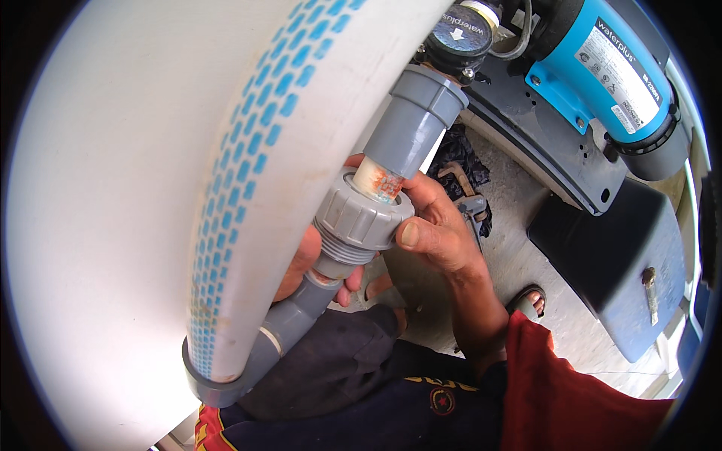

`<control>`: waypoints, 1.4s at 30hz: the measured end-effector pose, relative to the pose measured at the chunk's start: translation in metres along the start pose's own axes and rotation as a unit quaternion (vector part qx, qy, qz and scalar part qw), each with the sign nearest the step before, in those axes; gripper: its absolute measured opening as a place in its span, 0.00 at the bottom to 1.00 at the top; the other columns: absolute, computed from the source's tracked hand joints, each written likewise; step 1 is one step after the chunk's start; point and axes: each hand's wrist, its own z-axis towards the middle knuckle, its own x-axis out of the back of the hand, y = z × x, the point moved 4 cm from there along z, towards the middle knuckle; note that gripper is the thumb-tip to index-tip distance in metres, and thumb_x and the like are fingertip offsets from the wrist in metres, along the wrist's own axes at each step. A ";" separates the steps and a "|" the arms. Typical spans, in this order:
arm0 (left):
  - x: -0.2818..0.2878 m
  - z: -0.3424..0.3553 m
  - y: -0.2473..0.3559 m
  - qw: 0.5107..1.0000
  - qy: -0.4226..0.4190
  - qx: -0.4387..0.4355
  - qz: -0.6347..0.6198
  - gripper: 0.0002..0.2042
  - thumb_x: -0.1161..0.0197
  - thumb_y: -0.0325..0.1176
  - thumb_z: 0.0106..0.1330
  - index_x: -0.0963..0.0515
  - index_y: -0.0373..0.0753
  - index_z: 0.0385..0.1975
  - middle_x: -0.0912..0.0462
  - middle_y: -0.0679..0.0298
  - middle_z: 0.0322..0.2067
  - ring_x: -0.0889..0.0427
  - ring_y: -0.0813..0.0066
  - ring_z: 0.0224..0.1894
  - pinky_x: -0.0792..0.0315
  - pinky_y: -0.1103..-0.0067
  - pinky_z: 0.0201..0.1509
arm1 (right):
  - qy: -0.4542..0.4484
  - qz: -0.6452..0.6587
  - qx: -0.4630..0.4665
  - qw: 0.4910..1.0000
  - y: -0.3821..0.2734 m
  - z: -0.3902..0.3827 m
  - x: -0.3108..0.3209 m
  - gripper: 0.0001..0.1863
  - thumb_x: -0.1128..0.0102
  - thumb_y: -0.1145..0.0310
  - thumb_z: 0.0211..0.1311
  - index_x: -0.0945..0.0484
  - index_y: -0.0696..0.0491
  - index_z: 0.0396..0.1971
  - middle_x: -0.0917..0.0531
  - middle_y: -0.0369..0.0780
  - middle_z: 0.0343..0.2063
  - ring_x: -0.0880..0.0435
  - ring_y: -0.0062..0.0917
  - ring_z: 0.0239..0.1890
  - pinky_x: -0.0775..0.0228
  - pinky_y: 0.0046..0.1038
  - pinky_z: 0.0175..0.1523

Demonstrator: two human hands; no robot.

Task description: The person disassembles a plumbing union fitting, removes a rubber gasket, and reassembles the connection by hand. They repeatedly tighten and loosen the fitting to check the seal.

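A grey plastic pipe union with a ribbed nut (364, 210) joins two grey pipe pieces in the middle of the view. My right hand (440, 233) is closed on the nut, its thumb on the near side and the fingers reaching behind. My left hand (301, 263), partly hidden by the big white pipe, wraps round the threaded lower half (342, 252) of the union. Above the nut, a white pipe stub (378, 180) with orange and blue smears enters a grey socket (414, 120). Below it, a grey angled fitting (297, 312) runs down to the left.
A white pipe with blue dashes (263, 165) slants across the left, into a grey elbow (214, 387). Upper right are a black round fitting (459, 34) and a blue pump (613, 68) on a dark plate. A clamp-like metal tool (468, 197) and a dark seat-like panel (620, 248) lie lower.
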 end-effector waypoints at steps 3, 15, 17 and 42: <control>0.002 0.001 -0.001 1.000 -0.012 -0.001 0.003 0.53 0.56 0.81 0.49 0.32 0.30 0.53 0.18 0.58 0.27 0.17 0.76 0.23 0.20 0.81 0.26 | 0.016 -0.007 0.000 1.000 0.001 -0.001 0.000 0.43 0.32 0.51 0.50 0.35 0.58 0.64 0.22 0.43 0.49 0.19 0.20 0.37 0.28 0.16 0.27; 0.003 0.003 -0.002 0.998 -0.020 -0.055 0.032 0.50 0.55 0.80 0.51 0.32 0.32 0.54 0.19 0.58 0.27 0.17 0.75 0.23 0.21 0.80 0.25 | -0.051 0.017 0.033 0.998 0.005 0.010 0.001 0.43 0.30 0.57 0.45 0.34 0.59 0.63 0.22 0.44 0.51 0.22 0.30 0.52 0.29 0.25 0.51; 0.004 0.002 -0.002 0.998 -0.017 -0.051 0.037 0.50 0.55 0.80 0.51 0.33 0.32 0.55 0.19 0.58 0.27 0.17 0.75 0.23 0.21 0.80 0.26 | -0.056 0.007 0.019 0.998 0.004 0.010 0.002 0.44 0.30 0.58 0.45 0.34 0.60 0.63 0.22 0.44 0.51 0.22 0.30 0.52 0.28 0.25 0.51; 0.009 -0.003 -0.014 0.996 -0.061 -0.012 -0.067 0.42 0.49 0.70 0.57 0.35 0.34 0.57 0.21 0.57 0.34 0.18 0.73 0.31 0.20 0.79 0.33 | -0.043 0.071 0.011 0.997 0.013 0.014 -0.001 0.51 0.25 0.51 0.38 0.37 0.62 0.61 0.24 0.48 0.51 0.21 0.33 0.52 0.25 0.31 0.55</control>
